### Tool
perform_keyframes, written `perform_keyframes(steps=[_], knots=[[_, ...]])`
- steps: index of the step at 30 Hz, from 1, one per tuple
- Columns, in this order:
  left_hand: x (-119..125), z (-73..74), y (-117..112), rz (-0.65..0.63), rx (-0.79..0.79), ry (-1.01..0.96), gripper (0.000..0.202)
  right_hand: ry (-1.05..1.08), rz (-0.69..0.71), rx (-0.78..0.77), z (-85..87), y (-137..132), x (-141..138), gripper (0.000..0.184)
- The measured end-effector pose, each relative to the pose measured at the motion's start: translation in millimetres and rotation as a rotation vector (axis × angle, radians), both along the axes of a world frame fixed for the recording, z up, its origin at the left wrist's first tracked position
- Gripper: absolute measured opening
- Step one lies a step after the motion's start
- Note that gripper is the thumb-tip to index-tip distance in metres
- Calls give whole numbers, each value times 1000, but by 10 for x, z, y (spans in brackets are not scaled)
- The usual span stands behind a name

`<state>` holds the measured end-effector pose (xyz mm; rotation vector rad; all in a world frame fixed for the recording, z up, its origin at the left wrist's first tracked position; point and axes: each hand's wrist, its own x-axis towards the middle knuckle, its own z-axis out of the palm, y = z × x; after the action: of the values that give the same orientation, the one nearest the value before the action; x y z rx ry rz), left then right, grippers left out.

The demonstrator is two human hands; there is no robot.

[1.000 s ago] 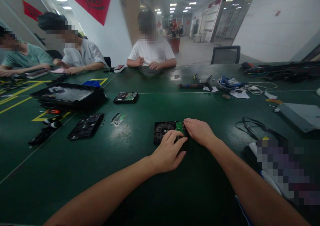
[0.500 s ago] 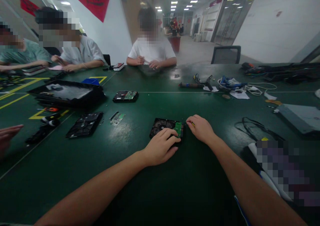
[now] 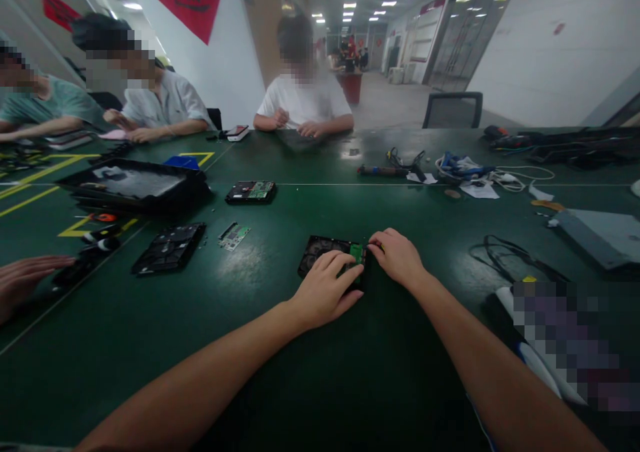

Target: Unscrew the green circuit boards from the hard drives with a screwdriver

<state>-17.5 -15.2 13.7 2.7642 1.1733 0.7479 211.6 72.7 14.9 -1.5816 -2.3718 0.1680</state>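
Observation:
A black hard drive (image 3: 320, 250) lies on the green table (image 3: 280, 365) in front of me, its green circuit board (image 3: 356, 250) facing up at the right end. My left hand (image 3: 326, 293) rests on the drive's near side with fingers spread flat over it. My right hand (image 3: 399, 256) is closed at the drive's right edge, pinching a small tool with a yellow handle (image 3: 379, 245) whose tip meets the circuit board.
A second hard drive (image 3: 251, 192), a loose circuit board (image 3: 233, 237), a black cover plate (image 3: 169, 248) and a black tray (image 3: 133, 187) lie to the left. Cables (image 3: 515, 252) and tools are on the right. Three people sit across; another person's hand (image 3: 25, 284) rests at the left edge.
My left hand slid up over the drive's near side and my right hand moved back against the circuit board. The other person's hand at the left edge reached further in.

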Motion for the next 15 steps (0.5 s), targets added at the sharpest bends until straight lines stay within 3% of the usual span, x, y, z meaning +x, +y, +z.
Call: perform_keyframes(steps=[8,15], knots=[[-28,-87,49,-13,2,1,40,-42,-79,16,30,-34,-46,35],[-222,-139,48,-13,7,13,46,-161,14,13,73,-59,-90,46]])
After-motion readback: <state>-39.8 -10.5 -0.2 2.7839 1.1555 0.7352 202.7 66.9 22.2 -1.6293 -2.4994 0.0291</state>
